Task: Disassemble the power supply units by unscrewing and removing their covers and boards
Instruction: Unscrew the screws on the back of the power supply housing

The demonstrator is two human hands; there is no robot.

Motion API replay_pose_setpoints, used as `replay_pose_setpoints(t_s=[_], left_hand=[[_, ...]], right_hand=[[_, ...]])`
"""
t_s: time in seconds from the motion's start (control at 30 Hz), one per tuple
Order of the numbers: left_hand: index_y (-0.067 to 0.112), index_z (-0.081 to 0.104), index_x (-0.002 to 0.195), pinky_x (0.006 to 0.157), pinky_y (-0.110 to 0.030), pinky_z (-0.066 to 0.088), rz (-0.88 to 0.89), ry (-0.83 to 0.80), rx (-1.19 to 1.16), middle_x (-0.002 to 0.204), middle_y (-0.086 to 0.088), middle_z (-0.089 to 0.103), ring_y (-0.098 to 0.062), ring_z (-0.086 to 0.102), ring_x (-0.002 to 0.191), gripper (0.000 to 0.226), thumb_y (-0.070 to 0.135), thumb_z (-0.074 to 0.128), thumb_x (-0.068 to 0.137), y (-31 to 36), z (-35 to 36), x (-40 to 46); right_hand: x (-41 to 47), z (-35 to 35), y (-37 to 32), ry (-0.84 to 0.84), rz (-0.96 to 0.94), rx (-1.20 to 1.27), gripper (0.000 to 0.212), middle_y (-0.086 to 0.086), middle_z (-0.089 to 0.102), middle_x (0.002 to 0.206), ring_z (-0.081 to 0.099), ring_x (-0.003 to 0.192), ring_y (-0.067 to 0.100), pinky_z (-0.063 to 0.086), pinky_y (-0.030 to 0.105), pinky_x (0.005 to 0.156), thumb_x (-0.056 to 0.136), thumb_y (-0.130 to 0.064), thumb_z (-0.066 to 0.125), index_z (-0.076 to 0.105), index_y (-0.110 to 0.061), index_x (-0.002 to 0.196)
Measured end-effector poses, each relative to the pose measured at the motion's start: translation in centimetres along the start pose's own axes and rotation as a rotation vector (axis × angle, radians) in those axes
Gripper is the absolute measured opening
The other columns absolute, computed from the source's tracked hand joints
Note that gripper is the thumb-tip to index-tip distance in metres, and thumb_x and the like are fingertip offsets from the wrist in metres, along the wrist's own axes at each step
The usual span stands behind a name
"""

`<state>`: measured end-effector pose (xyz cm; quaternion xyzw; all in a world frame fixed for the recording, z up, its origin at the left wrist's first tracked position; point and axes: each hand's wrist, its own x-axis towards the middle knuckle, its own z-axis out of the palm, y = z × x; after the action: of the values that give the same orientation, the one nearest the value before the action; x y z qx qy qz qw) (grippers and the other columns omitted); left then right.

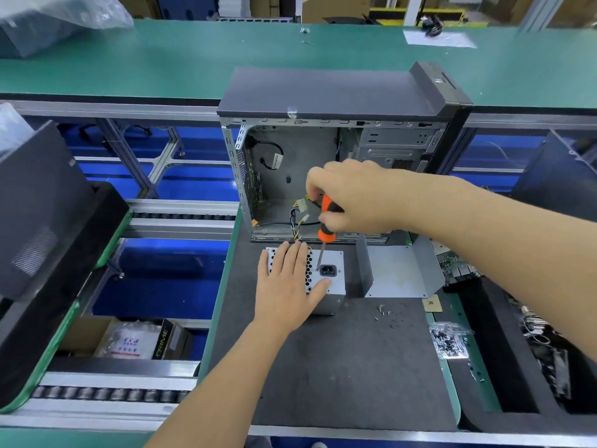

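A grey power supply unit (334, 286) stands on the dark mat (339, 367), its perforated face and black mains socket turned up. My left hand (287, 282) lies flat on that face with straight fingers. My right hand (352, 198) grips an orange and black screwdriver (326, 224) held upright, its tip on the face just left of the socket. Coloured cables (298, 221) run from the unit into the open computer case (339, 176) behind it.
A bent grey metal cover (400, 270) stands right of the unit. Several loose screws (384, 315) and a bag of screws (449, 342) lie on the mat's right side. Circuit boards fill a bin (517, 350) at right. A black case (42, 237) sits on the left roller conveyor.
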<state>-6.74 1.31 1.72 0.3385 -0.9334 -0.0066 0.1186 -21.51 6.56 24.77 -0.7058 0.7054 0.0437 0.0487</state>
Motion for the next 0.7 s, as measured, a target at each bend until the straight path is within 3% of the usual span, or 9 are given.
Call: replay_pose_setpoints(t_s=[0.1, 0.2, 0.23, 0.3, 0.37, 0.47, 0.57, 0.63, 0.7], left_hand=[[0.013, 0.03, 0.157, 0.123, -0.054, 0.011, -0.001, -0.065, 0.045, 0.161, -0.002, 0.035, -0.022, 0.022, 0.152, 0.086, 0.07, 0.01, 0.095, 0.0, 0.1, 0.1], [0.014, 0.02, 0.16, 0.124, -0.053, 0.001, 0.002, -0.11, 0.058, 0.166, -0.002, 0.023, -0.021, 0.009, 0.155, 0.089, 0.071, 0.002, 0.094, -0.1, 0.2, 0.3], [0.014, 0.015, 0.16, 0.124, -0.053, -0.002, 0.005, -0.126, 0.064, 0.167, -0.002, 0.018, -0.02, 0.004, 0.155, 0.089, 0.072, -0.001, 0.093, -0.1, 0.2, 0.3], [0.015, 0.009, 0.161, 0.123, -0.052, -0.006, 0.007, -0.144, 0.072, 0.169, -0.002, 0.009, -0.019, -0.005, 0.155, 0.089, 0.072, -0.003, 0.093, -0.1, 0.2, 0.3], [0.015, 0.005, 0.161, 0.123, -0.052, -0.008, 0.006, -0.159, 0.074, 0.169, -0.002, 0.004, -0.018, -0.009, 0.155, 0.089, 0.072, -0.004, 0.092, -0.1, 0.1, 0.3], [0.016, 0.0, 0.16, 0.123, -0.051, -0.01, 0.009, -0.181, 0.073, 0.169, -0.002, -0.001, -0.018, -0.013, 0.154, 0.09, 0.073, -0.007, 0.091, -0.1, 0.0, 0.3], [0.016, -0.002, 0.16, 0.124, -0.051, -0.009, 0.004, -0.19, 0.072, 0.169, -0.002, -0.003, -0.018, -0.014, 0.154, 0.091, 0.073, -0.009, 0.09, -0.1, -0.1, 0.5], [0.015, -0.001, 0.16, 0.124, -0.052, -0.007, 0.006, -0.195, 0.075, 0.169, -0.003, -0.004, -0.018, -0.013, 0.154, 0.092, 0.073, -0.01, 0.088, -0.1, -0.2, 0.6], [0.015, -0.001, 0.16, 0.124, -0.052, -0.006, 0.005, -0.2, 0.081, 0.169, -0.003, -0.004, -0.019, -0.013, 0.154, 0.093, 0.073, -0.01, 0.088, -0.1, -0.2, 0.6]], right_hand=[[-0.1, 0.1, -0.4, -0.001, -0.005, 0.031, 0.028, -0.006, 0.042, 0.098, 0.032, 0.092, 0.022, 0.026, 0.036, 0.078, 0.089, -0.036, 0.054, 0.041, -0.031, 0.113], [-0.1, 0.0, -0.8, 0.033, 0.128, -0.17, 0.055, -0.001, 0.04, 0.081, 0.036, 0.085, 0.025, 0.031, 0.037, 0.069, 0.088, -0.076, 0.033, 0.035, -0.023, 0.101], [-0.1, -0.2, -0.9, 0.048, 0.175, -0.282, 0.061, 0.0, 0.036, 0.074, 0.038, 0.08, 0.027, 0.031, 0.035, 0.062, 0.087, -0.08, 0.024, 0.034, -0.021, 0.097], [0.0, -0.2, -1.0, 0.095, 0.144, -0.444, 0.057, 0.0, 0.03, 0.066, 0.042, 0.071, 0.027, 0.028, 0.033, 0.052, 0.094, -0.072, 0.018, 0.036, -0.018, 0.093], [0.0, 0.1, -0.7, 0.114, 0.092, -0.393, 0.043, 0.001, 0.032, 0.066, 0.044, 0.071, 0.028, 0.031, 0.033, 0.052, 0.101, -0.059, 0.027, 0.037, -0.018, 0.094], [-0.2, 0.0, -0.1, 0.036, 0.038, -0.179, 0.025, 0.002, 0.052, 0.088, 0.046, 0.081, 0.026, 0.041, 0.037, 0.069, 0.099, -0.044, 0.043, 0.038, -0.019, 0.101], [-0.4, 0.0, 0.0, -0.017, 0.009, -0.063, 0.025, -0.003, 0.043, 0.104, 0.035, 0.092, 0.022, 0.031, 0.037, 0.079, 0.092, -0.034, 0.054, 0.045, -0.025, 0.112], [-0.6, 0.2, -0.2, 0.005, 0.004, -0.071, 0.028, -0.002, 0.042, 0.103, 0.032, 0.092, 0.022, 0.029, 0.036, 0.079, 0.092, -0.043, 0.054, 0.044, -0.026, 0.112], [-0.9, 0.3, -0.6, 0.031, 0.05, -0.193, 0.048, 0.001, 0.043, 0.085, 0.036, 0.084, 0.024, 0.032, 0.035, 0.071, 0.092, -0.067, 0.04, 0.039, -0.021, 0.103]])
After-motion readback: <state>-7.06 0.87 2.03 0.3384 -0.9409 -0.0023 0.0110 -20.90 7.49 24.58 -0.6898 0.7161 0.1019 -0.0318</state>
